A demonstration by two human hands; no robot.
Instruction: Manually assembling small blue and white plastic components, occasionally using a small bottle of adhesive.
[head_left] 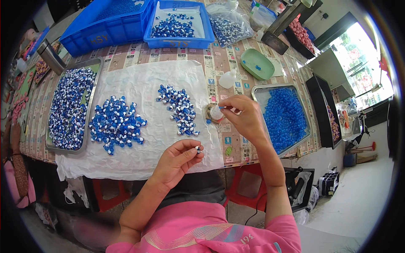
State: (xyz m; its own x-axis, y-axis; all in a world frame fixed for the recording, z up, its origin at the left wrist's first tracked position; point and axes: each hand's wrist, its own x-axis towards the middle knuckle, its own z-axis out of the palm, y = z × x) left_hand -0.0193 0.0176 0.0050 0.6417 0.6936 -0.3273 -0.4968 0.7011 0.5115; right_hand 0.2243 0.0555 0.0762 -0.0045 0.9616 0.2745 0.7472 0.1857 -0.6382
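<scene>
One small piece (pixel 198 148), white and dark, sits between the thumb and fingers of the left hand (pixel 180 159), which is pinched near the front edge of the white sheet (pixel 156 126) on the desk (pixel 236 141). The thumb presses against the index finger side, and the other fingers curl in loosely beneath. The piece peeks out at the fingertips, rounded, its finer shape too small to make out.

The right hand (pixel 244 114) is also pinching: thumb and index finger meet at their tips around a blue bead (pixel 221 108), mostly covered by the fingers, while the remaining fingers are bent. This hand is just above and beside a small white container (pixel 216 114), round and set at the right edge of the sheet. Whether the fingertips touch the container, I cannot tell.

Ahead of the left hand lies a narrow, curving pile (pixel 182 110) of blue-and-white pieces, with darker tones among them. A broader, rounder pile (pixel 116 124) in the same colours spreads farther left. Right of the right hand's wrist, a metal tray (pixel 262 97) holds many clear blue beads (pixel 287 118), glossy and loosely heaped.
</scene>
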